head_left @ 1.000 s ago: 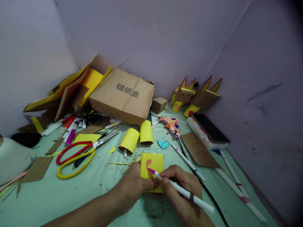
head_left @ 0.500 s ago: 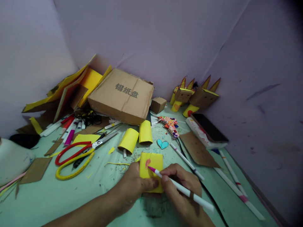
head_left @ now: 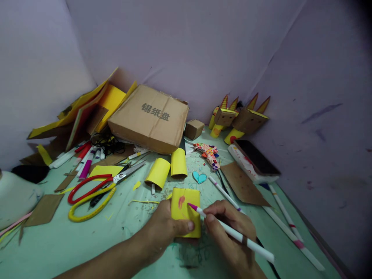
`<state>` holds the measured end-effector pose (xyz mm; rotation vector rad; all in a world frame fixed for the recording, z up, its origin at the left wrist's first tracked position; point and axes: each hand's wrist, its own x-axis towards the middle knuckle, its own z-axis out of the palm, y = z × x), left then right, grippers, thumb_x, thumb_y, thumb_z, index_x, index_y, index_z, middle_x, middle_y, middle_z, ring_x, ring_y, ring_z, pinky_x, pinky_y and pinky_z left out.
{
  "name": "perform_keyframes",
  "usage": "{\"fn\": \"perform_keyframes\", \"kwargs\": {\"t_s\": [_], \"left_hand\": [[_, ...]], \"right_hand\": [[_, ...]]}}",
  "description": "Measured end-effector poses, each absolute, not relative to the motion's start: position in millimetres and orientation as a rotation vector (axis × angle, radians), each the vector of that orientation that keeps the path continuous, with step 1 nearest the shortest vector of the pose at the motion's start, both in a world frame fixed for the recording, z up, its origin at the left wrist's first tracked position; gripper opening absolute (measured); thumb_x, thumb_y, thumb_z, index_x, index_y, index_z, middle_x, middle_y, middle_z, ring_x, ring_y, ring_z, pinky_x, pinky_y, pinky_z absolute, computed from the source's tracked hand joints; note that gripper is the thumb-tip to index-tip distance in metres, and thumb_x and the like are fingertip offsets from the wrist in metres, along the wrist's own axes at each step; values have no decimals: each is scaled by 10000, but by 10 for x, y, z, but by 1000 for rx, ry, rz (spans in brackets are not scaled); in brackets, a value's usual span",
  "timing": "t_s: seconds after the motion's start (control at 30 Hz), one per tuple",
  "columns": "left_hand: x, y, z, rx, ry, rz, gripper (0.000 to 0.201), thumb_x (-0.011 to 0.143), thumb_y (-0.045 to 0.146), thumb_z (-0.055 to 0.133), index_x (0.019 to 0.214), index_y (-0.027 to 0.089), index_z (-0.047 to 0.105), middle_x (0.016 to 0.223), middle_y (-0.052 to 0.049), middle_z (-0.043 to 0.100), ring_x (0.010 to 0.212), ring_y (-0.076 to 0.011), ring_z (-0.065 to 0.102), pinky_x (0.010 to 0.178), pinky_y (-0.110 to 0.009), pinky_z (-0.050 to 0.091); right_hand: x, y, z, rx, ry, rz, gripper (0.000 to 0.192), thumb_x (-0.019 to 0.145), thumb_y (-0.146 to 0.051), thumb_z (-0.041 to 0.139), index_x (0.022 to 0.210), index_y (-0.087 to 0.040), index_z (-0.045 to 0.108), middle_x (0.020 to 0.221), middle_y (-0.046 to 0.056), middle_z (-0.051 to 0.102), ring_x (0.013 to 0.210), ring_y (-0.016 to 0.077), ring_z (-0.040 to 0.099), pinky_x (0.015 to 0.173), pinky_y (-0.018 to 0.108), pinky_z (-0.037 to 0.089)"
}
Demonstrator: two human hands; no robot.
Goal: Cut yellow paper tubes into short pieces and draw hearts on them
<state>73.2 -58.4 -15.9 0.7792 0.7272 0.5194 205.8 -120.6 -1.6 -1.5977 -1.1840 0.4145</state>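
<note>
My left hand (head_left: 167, 224) grips a yellow paper-covered cardboard piece (head_left: 186, 228) from its left side, thumb across the front. A small reddish-pink scribble marks its upper face. Between the fingers of my right hand (head_left: 229, 232) is a white felt-tip pen (head_left: 232, 231) with a pink tip. That tip is over the yellow face, right of the scribble; whether it touches I cannot tell. Just beyond stand two yellow curved pieces (head_left: 157, 173) and a blue paper heart (head_left: 199, 177).
Scissors (head_left: 116, 178) with red and yellow handles lie left, near several markers (head_left: 86, 164). A large cardboard box (head_left: 148, 120) is behind. A patterned glue gun (head_left: 208, 152), a phone (head_left: 257, 157) and horned cardboard figures (head_left: 250, 120) are at the right. More pens (head_left: 286, 213) lie there.
The pen tip has moved right, off the scribble, along with my right hand. The reddish-pink mark looks larger and reaches lower. My left hand keeps its hold.
</note>
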Motion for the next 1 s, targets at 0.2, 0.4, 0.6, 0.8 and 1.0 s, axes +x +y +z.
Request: {"fn": "perform_keyframes", "kwargs": {"t_s": [0.2,0.4,0.6,0.8,1.0], "left_hand": [[716,-578,-125,827,700,504,370,544,230,772,873,97,667,759,-62,676,708,-196,612,635,-310,498],[741,-585,-168,808,726,542,370,507,227,793,834,111,663,727,-48,677,678,-186,614,609,-284,491],[764,-590,-215,853,735,543,371,528,241,782,850,106,658,777,-70,690,720,-203,618,645,-300,494],[752,-600,-215,875,721,536,345,546,238,766,851,108,668,781,-66,689,727,-202,616,652,-293,490],[755,-590,-204,835,743,529,359,518,217,769,848,114,674,762,-55,687,699,-195,618,644,-307,505]], "right_hand": [[2052,-1185,-43,-1586,-1208,417,230,753,-356,525,613,-198,619,434,-33,537,370,109,471,377,212,321],[2024,-1185,-22,-1540,-1211,418,219,768,-346,527,630,-203,618,438,-42,531,363,101,468,360,199,326],[1994,-1180,-9,-1519,-1214,405,204,775,-329,536,639,-204,624,437,-50,532,358,93,468,361,192,328],[1995,-1179,-10,-1516,-1216,405,196,772,-328,540,652,-202,629,435,-52,527,355,90,462,359,191,321],[2013,-1181,-25,-1537,-1195,418,213,766,-338,529,631,-200,621,439,-39,540,363,99,471,362,196,325]]}}
